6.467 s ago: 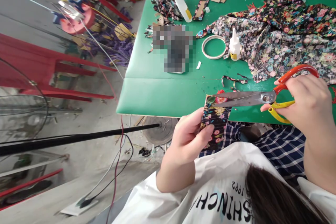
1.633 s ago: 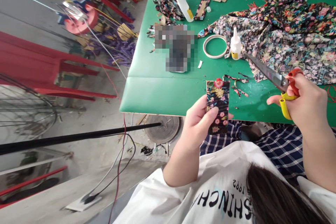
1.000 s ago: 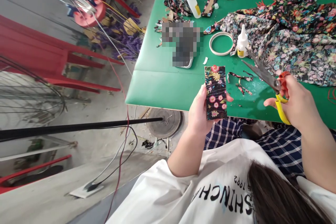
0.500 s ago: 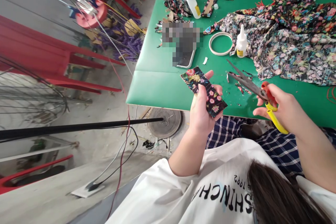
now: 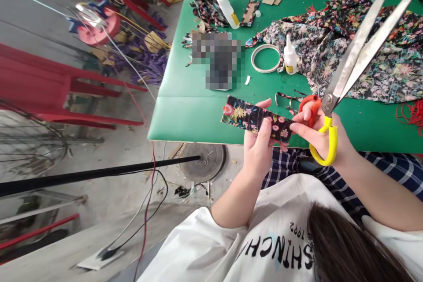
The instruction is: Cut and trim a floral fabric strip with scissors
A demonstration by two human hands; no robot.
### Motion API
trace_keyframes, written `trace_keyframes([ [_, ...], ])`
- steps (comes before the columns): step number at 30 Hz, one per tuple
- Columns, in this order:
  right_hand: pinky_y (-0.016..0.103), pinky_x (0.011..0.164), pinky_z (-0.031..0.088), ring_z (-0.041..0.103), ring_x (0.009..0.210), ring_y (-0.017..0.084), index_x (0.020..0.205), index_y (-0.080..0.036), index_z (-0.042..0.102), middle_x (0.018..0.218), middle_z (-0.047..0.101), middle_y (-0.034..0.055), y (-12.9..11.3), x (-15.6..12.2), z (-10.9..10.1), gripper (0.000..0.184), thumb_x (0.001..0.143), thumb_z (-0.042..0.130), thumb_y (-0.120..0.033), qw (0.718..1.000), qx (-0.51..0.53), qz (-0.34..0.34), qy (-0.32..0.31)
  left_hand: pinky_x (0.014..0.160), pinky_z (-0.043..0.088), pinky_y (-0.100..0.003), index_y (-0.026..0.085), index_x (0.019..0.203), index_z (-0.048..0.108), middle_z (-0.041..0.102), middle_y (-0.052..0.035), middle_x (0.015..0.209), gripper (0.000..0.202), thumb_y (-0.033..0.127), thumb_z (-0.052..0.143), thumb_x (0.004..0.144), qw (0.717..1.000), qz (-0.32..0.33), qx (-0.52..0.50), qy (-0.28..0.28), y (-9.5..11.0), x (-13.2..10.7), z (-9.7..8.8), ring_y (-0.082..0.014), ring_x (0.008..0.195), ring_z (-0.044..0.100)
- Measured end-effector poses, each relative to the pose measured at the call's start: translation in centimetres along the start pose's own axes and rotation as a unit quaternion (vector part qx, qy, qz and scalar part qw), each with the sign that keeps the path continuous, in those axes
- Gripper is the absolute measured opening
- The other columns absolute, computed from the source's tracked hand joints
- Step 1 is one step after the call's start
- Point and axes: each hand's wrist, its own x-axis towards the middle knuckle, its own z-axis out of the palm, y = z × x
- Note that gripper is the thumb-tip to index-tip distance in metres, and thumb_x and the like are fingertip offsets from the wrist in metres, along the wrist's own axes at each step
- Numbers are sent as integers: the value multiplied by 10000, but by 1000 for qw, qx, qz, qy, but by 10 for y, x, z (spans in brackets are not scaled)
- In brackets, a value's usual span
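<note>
Moved: vs. 0.5 s ago, scissors (image 5: 360, 48) swung up, blades now pointing away over the floral cloth (image 5: 350, 39); fabric-covered strip (image 5: 256, 119) turned near level.
Left hand (image 5: 259, 147): fingers clamped on strip's middle, held in air just above worktop (image 5: 198, 105) front edge.
Right hand (image 5: 319, 136): fingers closed through scissor loops, thumb and forefinger pinching strip's right end.
Handling: prob. light, stiff-ish, cloth face not slippery; best held by long edges.
Worktop: green, padded-looking; glue bottle (image 5: 290, 56), tape ring (image 5: 265, 58), scraps.
Room: red frames, cables on floor at left.

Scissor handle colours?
One orange, one yellow, on the steel-bladed scissors in the right hand; head view.
</note>
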Motion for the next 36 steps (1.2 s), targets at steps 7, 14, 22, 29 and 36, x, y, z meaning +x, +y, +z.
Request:
trace_keyframes([
  [7,294,697,517,581,701,99,742,-244,385,726,513,-66,-9,0,-1,308,680,686,-234,998,-21,-56,24,339,473,-170,160,738,670,674,-14,661,397,520,799,629,1000,-16,14,-19,-10,-6,-1,-119,439,612],
  [14,310,678,534,609,733,117,763,-251,376,768,589,-52,-12,-4,-2,300,725,674,-245,997,-39,-66,5,405,568,-253,180,879,701,727,-49,761,376,517,729,716,996,9,82,-21,-13,-10,0,-174,504,669],
  [22,341,711,543,602,691,123,767,-263,363,713,573,-62,-14,-3,-7,308,708,665,-272,997,-55,-55,18,470,596,-244,185,951,719,747,-50,792,370,506,678,770,989,35,143,-23,-12,-16,1,-186,583,706],
  [29,315,657,527,612,704,123,746,-255,367,733,568,-50,-15,5,-15,312,679,668,-304,997,-31,-43,58,520,600,-233,182,965,736,753,-50,804,331,451,689,779,984,62,164,9,-12,-13,-1,-180,616,714],
  [36,316,677,503,603,707,125,758,-247,367,721,559,-54,-9,6,-12,360,656,706,-311,998,-61,-29,-12,525,611,-280,194,900,734,752,-49,822,322,485,680,773,981,57,185,-23,-15,-13,-2,-202,630,717],
])
